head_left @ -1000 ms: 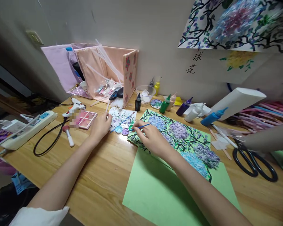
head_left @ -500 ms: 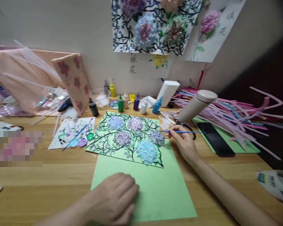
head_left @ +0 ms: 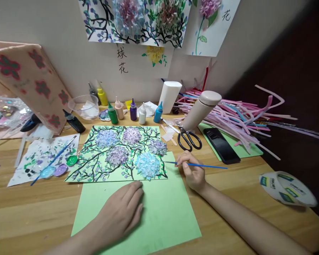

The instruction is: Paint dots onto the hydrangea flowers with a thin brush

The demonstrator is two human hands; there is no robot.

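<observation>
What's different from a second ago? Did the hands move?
The left hand moved right and nearer the person, from beside the spotted paper to the green sheet. The right hand carried the blue brush from near the left corner of the painting to its right edge, keeping its grip. The second brush and green bottle stayed put.

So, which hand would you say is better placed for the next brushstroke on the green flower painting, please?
The right hand, probably: its fingers hold a slim blue paintbrush, tip beside the round pale-blue flower. The left hand, brushless, lies over plain green paper.
</observation>
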